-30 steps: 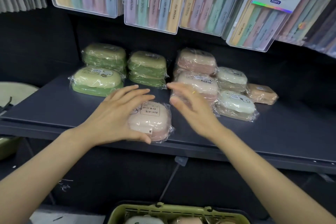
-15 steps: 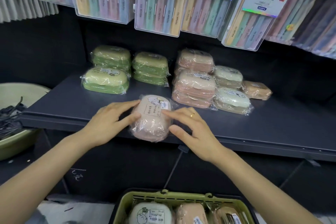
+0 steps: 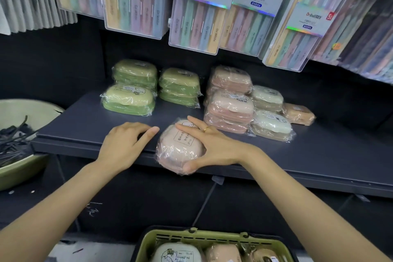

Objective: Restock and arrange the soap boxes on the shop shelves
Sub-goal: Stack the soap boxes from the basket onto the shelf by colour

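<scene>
The right hand (image 3: 214, 147) has its fingers (image 3: 191, 127) spread over a wrapped pink soap box (image 3: 178, 147) overhanging the shelf (image 3: 319, 155) front edge, thumb clamped beneath. The left hand (image 3: 123, 144) rests alongside on the shelf, fingers relaxed, holding nothing. The slick wrap could let the box slip off. Hanging toothbrush packs (image 3: 197, 17) read "Dr.Bai" and "Dr White".

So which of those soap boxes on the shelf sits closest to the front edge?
The pink soap box under the right hand. It lies alone at the shelf's front lip, slightly overhanging it, while the green, pink and cream stacks sit further back.
</scene>
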